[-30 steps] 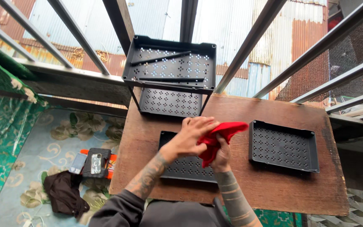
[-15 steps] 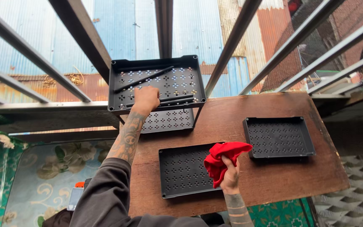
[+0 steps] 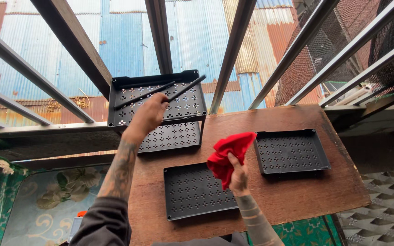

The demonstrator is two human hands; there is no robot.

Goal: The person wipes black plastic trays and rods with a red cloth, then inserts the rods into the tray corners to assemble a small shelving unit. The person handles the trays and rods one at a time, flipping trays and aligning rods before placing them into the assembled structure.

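Note:
My left hand (image 3: 149,116) reaches up into the top tray (image 3: 119,102) of a black two-tier perforated rack and closes on a thin black rod (image 3: 185,89) lying there. A second black rod (image 3: 137,96) lies beside it in the same tray. My right hand (image 3: 238,175) grips a crumpled red cloth (image 3: 229,152) above the near black perforated tray (image 3: 192,191), which lies flat on the wooden board (image 3: 288,196). Another black tray (image 3: 290,152) lies to the right on the board.
The rack's lower tray (image 3: 174,136) rests at the board's back left. Grey metal bars (image 3: 235,50) slant overhead, with corrugated metal sheets behind. A green patterned mat (image 3: 42,200) lies below on the left, and wire mesh (image 3: 384,218) at the lower right.
My left hand has moved further into the top tray and onto a rod. My right hand has lifted the red cloth slightly. The view has shifted a little.

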